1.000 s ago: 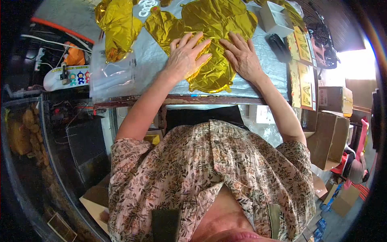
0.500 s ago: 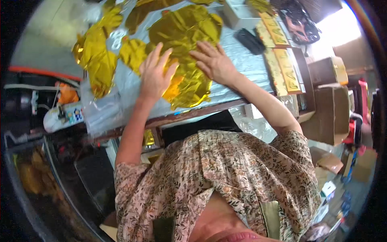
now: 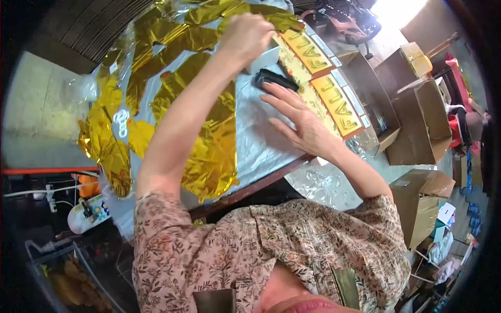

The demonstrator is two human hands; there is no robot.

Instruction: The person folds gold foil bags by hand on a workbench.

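Observation:
My left hand (image 3: pixel 248 39) is at the far side of the table, with its fingers curled closed above a white box (image 3: pixel 262 61) and beside gold foil balloons (image 3: pixel 284 21). What it holds, if anything, is hidden. My right hand (image 3: pixel 313 128) has its fingers stretched out, the fingertips at a black oblong object (image 3: pixel 275 79) whose kind I cannot make out. A large flat gold foil balloon (image 3: pixel 214 151) lies under my left forearm. More crumpled gold foil (image 3: pixel 107 135) lies at the left, beside a white chain-like piece (image 3: pixel 121 123).
Yellow packages marked FALL (image 3: pixel 336 104) line the table's right edge. Open cardboard boxes (image 3: pixel 417 122) stand on the floor to the right. A grey-blue sheet (image 3: pixel 255 138) covers the table. A skateboard (image 3: pixel 88 214) and a dark crate (image 3: pixel 68 271) are at lower left.
My left hand has moved from the large foil balloon to the table's far side and closed. My right hand has left the foil for the black object. The view has shifted right.

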